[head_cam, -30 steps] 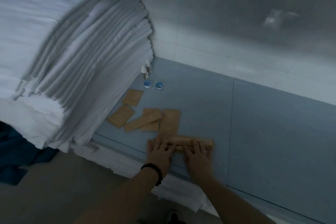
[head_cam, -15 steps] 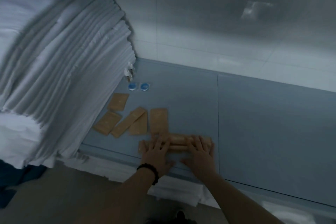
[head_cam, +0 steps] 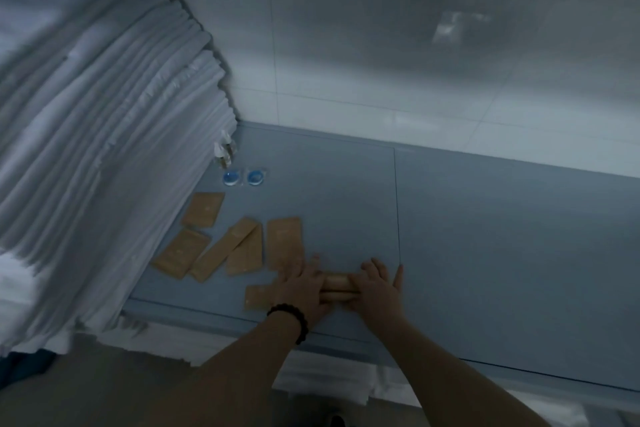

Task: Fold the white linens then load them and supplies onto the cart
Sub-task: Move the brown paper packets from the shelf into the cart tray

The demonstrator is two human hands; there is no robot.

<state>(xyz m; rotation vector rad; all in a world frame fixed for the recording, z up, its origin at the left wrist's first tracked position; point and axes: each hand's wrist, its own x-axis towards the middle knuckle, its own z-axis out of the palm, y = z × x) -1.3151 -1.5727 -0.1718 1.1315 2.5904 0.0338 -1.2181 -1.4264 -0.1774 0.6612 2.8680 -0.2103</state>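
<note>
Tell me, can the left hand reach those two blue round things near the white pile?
Probably yes. The left hand rests on tan packets at the near edge, and only flat packets lie between it and the blue round things; nothing stands in the way.

The tall stack of white linens [head_cam: 104,149] fills the left of the frame and leans over the left end of the blue-grey shelf [head_cam: 502,253], closing that side. The tiled wall [head_cam: 381,62] shuts off the back across the upper frame. At centre-left, by the stack's foot, flat tan packets [head_cam: 284,243] lie scattered, some overlapping. Behind them two blue round pieces [head_cam: 242,177] and small clear-wrapped items [head_cam: 225,149] sit tight against the linens. The left hand [head_cam: 301,288] and right hand [head_cam: 377,288] occupy lower centre over a tan bundle [head_cam: 336,286]. Rightward, the shelf surface runs open to the frame's edge.
</note>
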